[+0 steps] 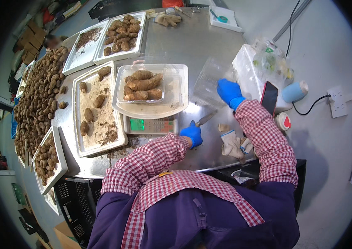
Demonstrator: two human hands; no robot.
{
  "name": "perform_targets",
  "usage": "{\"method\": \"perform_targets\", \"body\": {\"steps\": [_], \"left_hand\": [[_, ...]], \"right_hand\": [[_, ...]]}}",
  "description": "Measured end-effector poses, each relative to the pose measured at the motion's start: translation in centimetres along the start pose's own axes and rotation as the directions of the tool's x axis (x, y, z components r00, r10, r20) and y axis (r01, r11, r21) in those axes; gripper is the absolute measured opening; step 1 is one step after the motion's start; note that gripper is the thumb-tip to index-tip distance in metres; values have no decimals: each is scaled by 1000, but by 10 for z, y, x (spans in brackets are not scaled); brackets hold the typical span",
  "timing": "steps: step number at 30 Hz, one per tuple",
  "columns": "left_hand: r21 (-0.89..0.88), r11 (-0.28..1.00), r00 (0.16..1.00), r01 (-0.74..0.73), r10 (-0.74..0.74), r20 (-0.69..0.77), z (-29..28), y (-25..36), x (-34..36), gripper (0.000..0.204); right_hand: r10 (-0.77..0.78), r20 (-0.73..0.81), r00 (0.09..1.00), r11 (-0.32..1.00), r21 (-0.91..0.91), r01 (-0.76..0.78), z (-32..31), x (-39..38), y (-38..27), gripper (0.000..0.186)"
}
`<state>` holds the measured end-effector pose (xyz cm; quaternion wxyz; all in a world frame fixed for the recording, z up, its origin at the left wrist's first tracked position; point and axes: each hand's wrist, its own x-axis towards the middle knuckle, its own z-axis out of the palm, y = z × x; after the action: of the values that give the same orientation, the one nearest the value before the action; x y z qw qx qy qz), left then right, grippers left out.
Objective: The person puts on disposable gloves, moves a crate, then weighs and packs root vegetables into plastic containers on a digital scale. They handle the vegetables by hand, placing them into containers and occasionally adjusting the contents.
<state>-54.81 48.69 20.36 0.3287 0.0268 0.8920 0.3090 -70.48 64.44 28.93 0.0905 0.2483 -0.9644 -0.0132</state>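
Note:
My left hand [191, 135], in a blue glove, is beside the scale [147, 124], partly curled at the handle end of a knife [206, 117]; I cannot make out whether it grips it. My right hand [229, 92], also blue-gloved, grips clear plastic containers [208, 76] at the table's right. On the scale sits a white tray [120, 107] with a clear container of brown tubers [142, 85]. Left of it a foam tray [90, 139] holds loose tubers and soil.
A large tuber heap [39, 103] and more foam trays [80, 50] fill the left. Cloth gloves [230, 145] lie near the front edge. A phone [269, 95], blue roll [293, 92], bagged goods [269, 62] and power strip [336, 101] are at right. A black crate [70, 199] stands below.

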Motion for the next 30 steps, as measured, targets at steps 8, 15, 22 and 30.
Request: {"method": "perform_targets", "body": {"steps": [8, 15, 22, 30], "left_hand": [[178, 944, 960, -277, 279, 11, -17, -34, -97, 38], [198, 975, 992, 101, -84, -93, -29, -146, -191, 37], [-5, 995, 922, -96, 87, -378, -41, -167, -209, 40], [-435, 815, 920, -383, 295, -258, -67, -127, -198, 46]], "right_hand": [[235, -206, 950, 941, 295, -168, -77, 6, -8, 19], [229, -131, 964, 865, 481, -140, -131, -60, -59, 19], [-67, 454, 888, 968, 245, -52, -96, -158, -112, 18], [-315, 769, 556, 943, 185, 278, 3, -147, -128, 27]]}}
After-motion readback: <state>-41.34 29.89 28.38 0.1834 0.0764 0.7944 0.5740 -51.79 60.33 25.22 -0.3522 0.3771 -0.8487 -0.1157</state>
